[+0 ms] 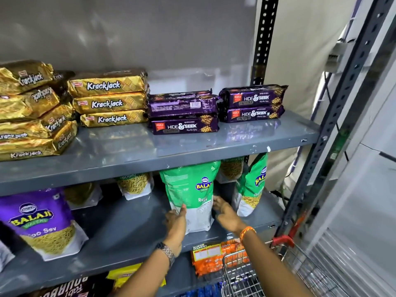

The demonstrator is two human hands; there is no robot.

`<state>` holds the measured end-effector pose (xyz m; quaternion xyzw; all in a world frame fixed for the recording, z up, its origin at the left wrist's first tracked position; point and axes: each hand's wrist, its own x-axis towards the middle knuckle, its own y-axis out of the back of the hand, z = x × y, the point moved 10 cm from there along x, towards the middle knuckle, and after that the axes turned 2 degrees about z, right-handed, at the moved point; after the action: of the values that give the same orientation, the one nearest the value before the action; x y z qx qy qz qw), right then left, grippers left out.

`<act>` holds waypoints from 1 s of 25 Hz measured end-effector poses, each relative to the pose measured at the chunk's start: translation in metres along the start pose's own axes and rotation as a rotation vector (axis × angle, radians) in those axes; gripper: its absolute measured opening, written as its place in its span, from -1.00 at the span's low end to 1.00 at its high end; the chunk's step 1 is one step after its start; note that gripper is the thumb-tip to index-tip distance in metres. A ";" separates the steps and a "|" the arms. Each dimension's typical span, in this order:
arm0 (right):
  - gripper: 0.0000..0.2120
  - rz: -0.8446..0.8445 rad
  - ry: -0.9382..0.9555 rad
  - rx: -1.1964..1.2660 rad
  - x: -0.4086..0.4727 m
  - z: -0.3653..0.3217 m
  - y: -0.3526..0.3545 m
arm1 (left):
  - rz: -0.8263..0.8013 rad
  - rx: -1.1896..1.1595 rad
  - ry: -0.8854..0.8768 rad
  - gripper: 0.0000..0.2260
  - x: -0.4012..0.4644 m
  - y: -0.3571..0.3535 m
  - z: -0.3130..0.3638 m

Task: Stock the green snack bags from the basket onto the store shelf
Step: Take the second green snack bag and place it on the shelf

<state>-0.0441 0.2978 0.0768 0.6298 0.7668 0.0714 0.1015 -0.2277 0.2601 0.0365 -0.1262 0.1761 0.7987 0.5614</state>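
A green and white Balaji snack bag point(190, 194) stands upright on the middle shelf point(128, 228), near its front edge. My left hand point(176, 224) presses flat against the bag's lower left side. My right hand point(225, 213) touches its right side with fingers spread. A second green bag point(251, 187) stands to the right, leaning a little. More green bags point(135, 184) stand further back, partly hidden by the upper shelf. The wire basket point(242, 275) is at the lower right, below my right forearm; its contents are unclear.
A purple Balaji bag point(42, 221) stands at the left of the same shelf. The upper shelf point(150, 151) carries gold Krackjack packs point(109, 99) and purple Hide & Seek packs point(184, 112). Orange packets point(212, 258) lie on the shelf below. A slotted steel upright point(334, 129) stands at right.
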 end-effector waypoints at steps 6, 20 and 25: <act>-0.37 0.189 -0.052 -0.010 -0.021 0.025 0.008 | -0.109 -0.216 0.028 -0.41 0.016 -0.005 0.014; -0.02 0.410 -0.155 0.186 -0.058 0.017 -0.086 | -0.342 -0.677 0.304 -0.39 -0.009 -0.059 0.019; -0.03 0.272 -0.137 0.097 -0.062 0.002 -0.095 | -0.277 -0.560 0.263 -0.39 0.022 -0.053 0.026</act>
<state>-0.1220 0.2181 0.0563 0.7353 0.6684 0.0042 0.1122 -0.1855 0.3060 0.0444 -0.4001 0.0018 0.7091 0.5806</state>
